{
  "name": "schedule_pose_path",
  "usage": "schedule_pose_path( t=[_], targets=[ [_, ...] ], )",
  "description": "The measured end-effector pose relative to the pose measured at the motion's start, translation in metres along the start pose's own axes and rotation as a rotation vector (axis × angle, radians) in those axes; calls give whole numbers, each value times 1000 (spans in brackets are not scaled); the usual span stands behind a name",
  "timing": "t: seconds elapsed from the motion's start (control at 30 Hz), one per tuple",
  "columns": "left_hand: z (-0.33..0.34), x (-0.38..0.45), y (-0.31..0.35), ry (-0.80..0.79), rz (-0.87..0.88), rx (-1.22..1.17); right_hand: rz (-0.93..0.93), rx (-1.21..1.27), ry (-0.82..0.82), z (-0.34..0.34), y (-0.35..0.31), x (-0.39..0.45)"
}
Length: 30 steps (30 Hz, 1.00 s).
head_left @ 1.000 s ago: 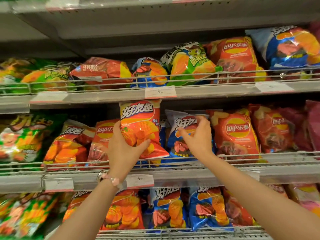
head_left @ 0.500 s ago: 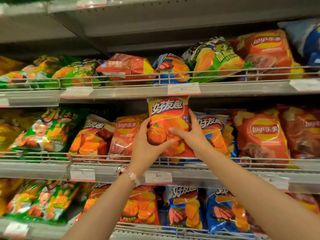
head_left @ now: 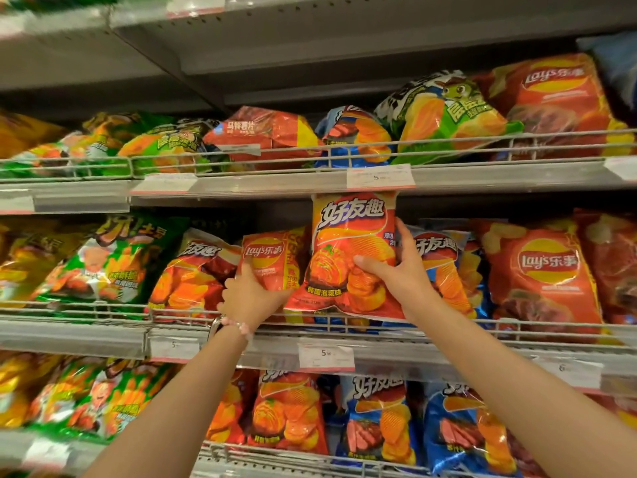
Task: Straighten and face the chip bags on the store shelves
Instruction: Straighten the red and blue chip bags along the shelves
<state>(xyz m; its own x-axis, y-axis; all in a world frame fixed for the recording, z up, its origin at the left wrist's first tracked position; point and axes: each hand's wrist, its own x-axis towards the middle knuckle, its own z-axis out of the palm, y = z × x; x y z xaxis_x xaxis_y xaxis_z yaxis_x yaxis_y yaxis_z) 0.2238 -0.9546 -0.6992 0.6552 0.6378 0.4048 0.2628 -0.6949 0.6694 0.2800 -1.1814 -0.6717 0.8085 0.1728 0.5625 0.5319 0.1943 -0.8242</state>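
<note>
An orange chip bag (head_left: 348, 236) with white characters stands upright at the front of the middle shelf (head_left: 86, 334), its top touching the shelf above. My right hand (head_left: 396, 270) grips its lower right side, thumb across the front. My left hand (head_left: 253, 294) holds the small red Lay's bag (head_left: 267, 257) just to its left, fingers on that bag's lower part. A blue bag (head_left: 444, 260) sits behind my right hand. A large red Lay's bag (head_left: 544, 270) stands further right.
Wire rails (head_left: 517, 326) front each shelf, with price tags (head_left: 325, 357) below. Green bags (head_left: 103, 263) fill the left of the middle shelf. The top shelf (head_left: 482, 175) holds leaning green, red and blue bags. The bottom shelf carries orange and blue bags (head_left: 379, 422).
My right hand left the blue bag and took the orange bag's right side. My left hand let go of the orange bag and moved onto the small red Lay's bag. The view shifted left.
</note>
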Motion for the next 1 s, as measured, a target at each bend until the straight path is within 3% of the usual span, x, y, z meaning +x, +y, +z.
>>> schedule_pose_path(
  t=[0.43,0.57,0.7,1.0],
  targets=[
    [-23,5,15,268,104,-199,24,-29,-30,-1,-9,0],
    [-52,10,12,239,118,-137,58,-38,-23,6,-13,2],
    [-78,8,-17,249,106,-108,90,-77,-50,29,-17,6],
    [-114,-3,-73,317,80,-384,26,-226,-43,110,3,20]
  ],
)
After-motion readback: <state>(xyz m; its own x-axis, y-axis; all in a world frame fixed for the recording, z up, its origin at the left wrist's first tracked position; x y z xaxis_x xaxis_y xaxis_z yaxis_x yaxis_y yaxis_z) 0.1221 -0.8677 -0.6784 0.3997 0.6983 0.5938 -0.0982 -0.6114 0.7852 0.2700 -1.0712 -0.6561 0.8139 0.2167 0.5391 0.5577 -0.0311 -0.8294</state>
